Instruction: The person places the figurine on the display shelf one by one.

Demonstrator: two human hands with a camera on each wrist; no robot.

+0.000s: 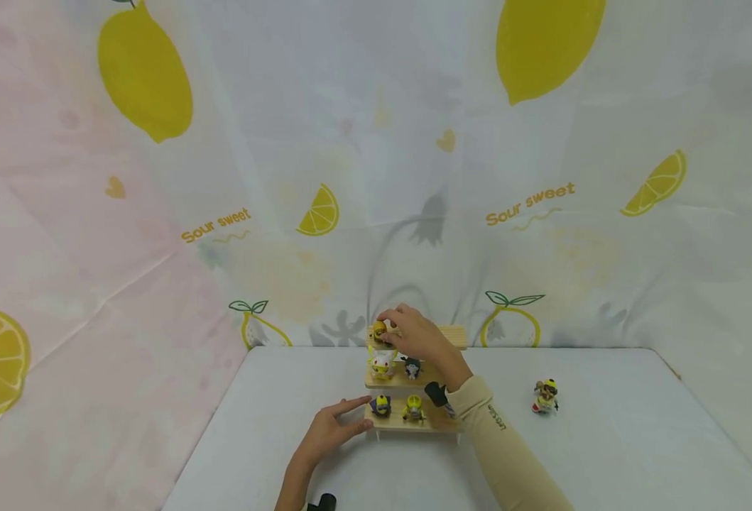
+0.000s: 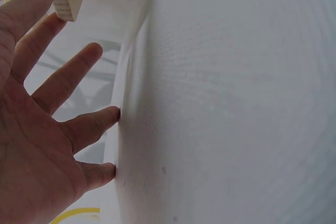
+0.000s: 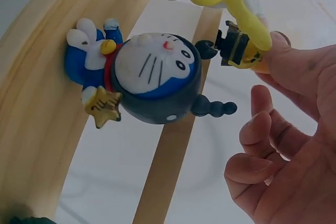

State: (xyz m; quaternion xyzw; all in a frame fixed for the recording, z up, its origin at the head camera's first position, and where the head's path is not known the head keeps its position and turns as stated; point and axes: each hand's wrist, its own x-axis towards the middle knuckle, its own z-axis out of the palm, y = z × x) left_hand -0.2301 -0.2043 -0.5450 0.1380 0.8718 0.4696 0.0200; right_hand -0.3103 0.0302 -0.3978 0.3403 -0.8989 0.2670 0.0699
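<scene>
A three-tier wooden display stand (image 1: 455, 337) is on the table. At the left end of its top tier my right hand (image 1: 417, 337) pinches a small yellow-and-black figurine (image 1: 380, 330) between thumb and fingertips. The right wrist view shows only part of that figurine (image 3: 244, 51). On the middle tier are a white-and-yellow figurine (image 1: 382, 364) and a blue-and-white cat figurine (image 3: 155, 72) with a dark cap and a gold star. The bottom tier bears a purple-and-yellow figurine (image 1: 380, 406) and a yellow one (image 1: 414, 407). With fingers spread, my left hand (image 1: 331, 429) touches that tier's left end.
A figurine with a yellow cap (image 1: 545, 397) stands apart on the white table (image 1: 606, 454), right of the stand. Behind the table hangs a lemon-print cloth (image 1: 388, 163). My right forearm (image 1: 503, 454) crosses in front of the stand's right side.
</scene>
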